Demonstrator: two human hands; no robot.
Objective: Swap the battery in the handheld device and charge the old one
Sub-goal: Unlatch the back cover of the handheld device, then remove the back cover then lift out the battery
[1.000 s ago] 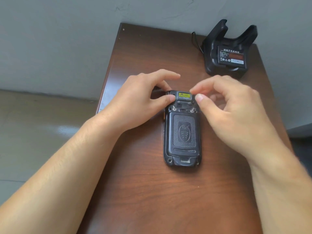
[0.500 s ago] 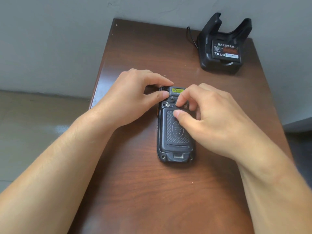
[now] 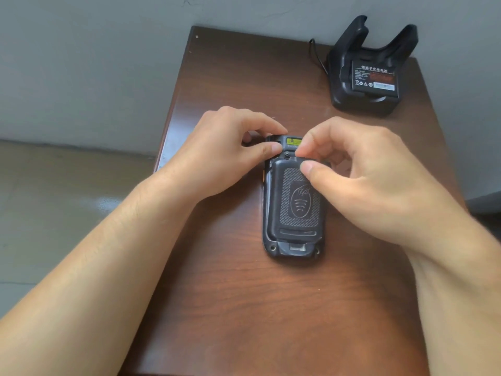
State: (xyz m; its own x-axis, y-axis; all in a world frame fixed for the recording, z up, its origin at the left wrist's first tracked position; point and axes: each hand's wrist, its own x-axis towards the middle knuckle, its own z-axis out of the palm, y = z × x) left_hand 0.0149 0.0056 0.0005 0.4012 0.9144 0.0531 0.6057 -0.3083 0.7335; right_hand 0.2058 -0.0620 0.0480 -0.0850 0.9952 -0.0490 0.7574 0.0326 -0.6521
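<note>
A black handheld device point(image 3: 294, 248) lies face down in the middle of the brown table point(image 3: 244, 308), its textured battery cover point(image 3: 296, 210) facing up. My left hand point(image 3: 227, 156) holds the device's top left corner, thumb pressed near a screw. My right hand point(image 3: 371, 180) pinches the cover's upper right edge between thumb and fingers; that edge looks slightly raised. A yellow label shows at the device's top between my hands. A black charging cradle point(image 3: 363, 101) stands at the back right with a battery point(image 3: 375, 78) seated in it.
The table is narrow, with its left edge close to my left wrist and a grey wall point(image 3: 108, 63) behind it. A black cable point(image 3: 315, 54) runs from the cradle toward the wall. Shiny floor point(image 3: 54, 213) lies to the left.
My right hand moved from the device's top down onto the cover's upper edge and now pinches it. The cover's top looks slightly lifted. My left hand stayed at the top left corner.
</note>
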